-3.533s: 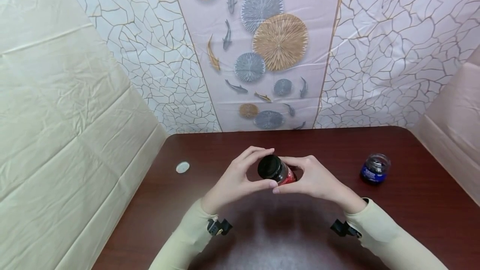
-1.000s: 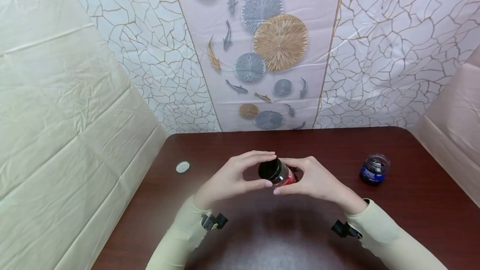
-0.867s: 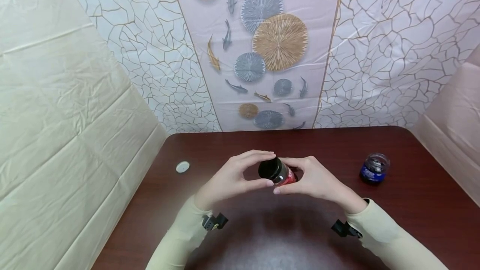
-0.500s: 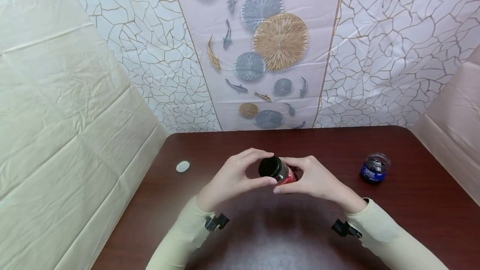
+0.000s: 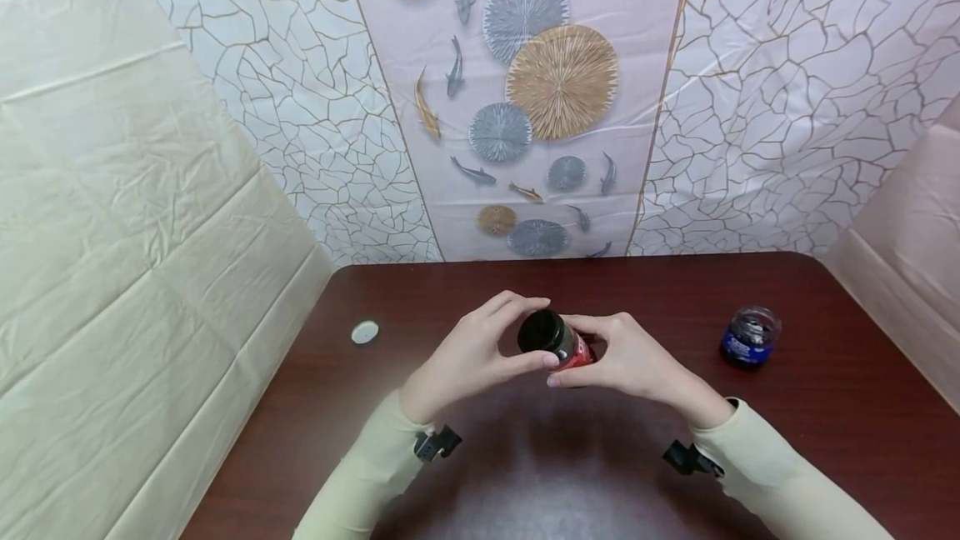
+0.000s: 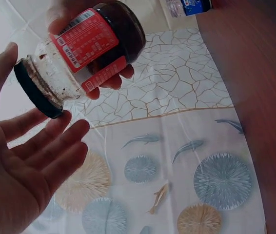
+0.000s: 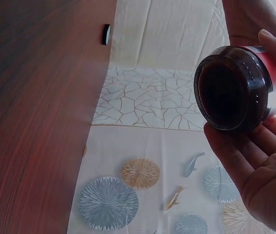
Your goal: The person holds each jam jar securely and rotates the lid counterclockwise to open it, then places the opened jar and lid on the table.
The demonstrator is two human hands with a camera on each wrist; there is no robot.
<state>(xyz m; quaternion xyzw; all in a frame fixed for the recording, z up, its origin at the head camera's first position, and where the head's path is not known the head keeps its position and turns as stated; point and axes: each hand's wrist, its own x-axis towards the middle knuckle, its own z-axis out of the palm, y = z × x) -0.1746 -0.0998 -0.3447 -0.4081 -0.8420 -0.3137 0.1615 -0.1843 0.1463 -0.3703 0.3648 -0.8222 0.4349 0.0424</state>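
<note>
A glass jar (image 5: 575, 353) with a red label and dark contents is held tilted above the middle of the table, its black lid (image 5: 538, 330) facing left. My right hand (image 5: 637, 359) grips the jar's body from the right, thumb on the near side. The left hand (image 5: 476, 354) holds the lid by its edge between thumb and fingertips. In the left wrist view the lid (image 6: 36, 91) sits on the jar's neck, and smears coat the glass near it. The right wrist view shows the jar's dark base (image 7: 226, 92) above my right fingers.
On the table's right side stands a lidless glass jar (image 5: 750, 338) with a blue label and dark contents. A loose round lid (image 5: 365, 332), pale side up, lies at the left. The dark wooden table (image 5: 555, 473) meets a patterned backdrop (image 5: 540, 148) behind.
Over the last second my left hand has turned about the lid, its wrist shifting slightly right and its thumb moving further over the lid's near edge. The right hand and jar have stayed nearly still.
</note>
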